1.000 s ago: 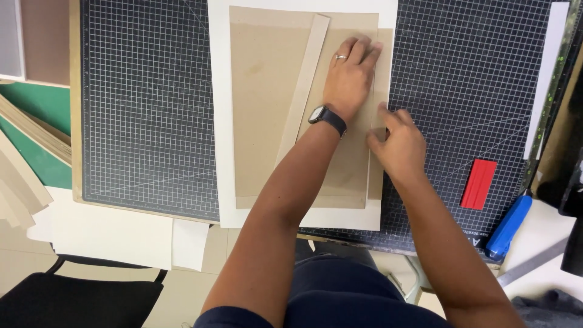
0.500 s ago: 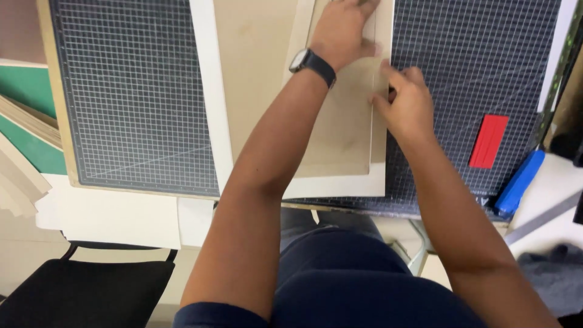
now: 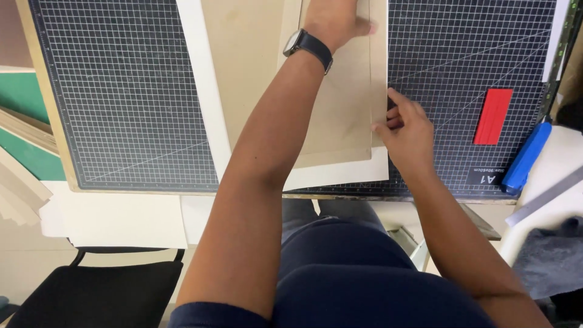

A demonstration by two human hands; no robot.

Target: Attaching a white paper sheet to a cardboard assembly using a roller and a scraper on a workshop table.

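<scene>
A large white sheet (image 3: 200, 91) lies on a black gridded cutting mat (image 3: 121, 91). Two flat brown boards rest on the sheet, one on the left (image 3: 243, 61) and one on the right (image 3: 340, 115). My left hand (image 3: 334, 18), with a dark watch on the wrist, presses flat on the far part of the right board; its fingers are cut off by the top of the view. My right hand (image 3: 410, 130) sits at the right edge of the sheet and board, thumb and curled fingers pinching that edge.
A red flat strip (image 3: 493, 116) lies on the mat's right side, next to a blue-handled tool (image 3: 527, 155) and a metal ruler (image 3: 543, 197). Green and brown boards (image 3: 21, 97) are stacked at left. A black chair (image 3: 97, 291) stands below, a grey cloth (image 3: 546, 255) at lower right.
My right hand has slid off the top of the right board to its right edge and pinched it. My left hand has stayed pressing on the board. The view has come closer.
</scene>
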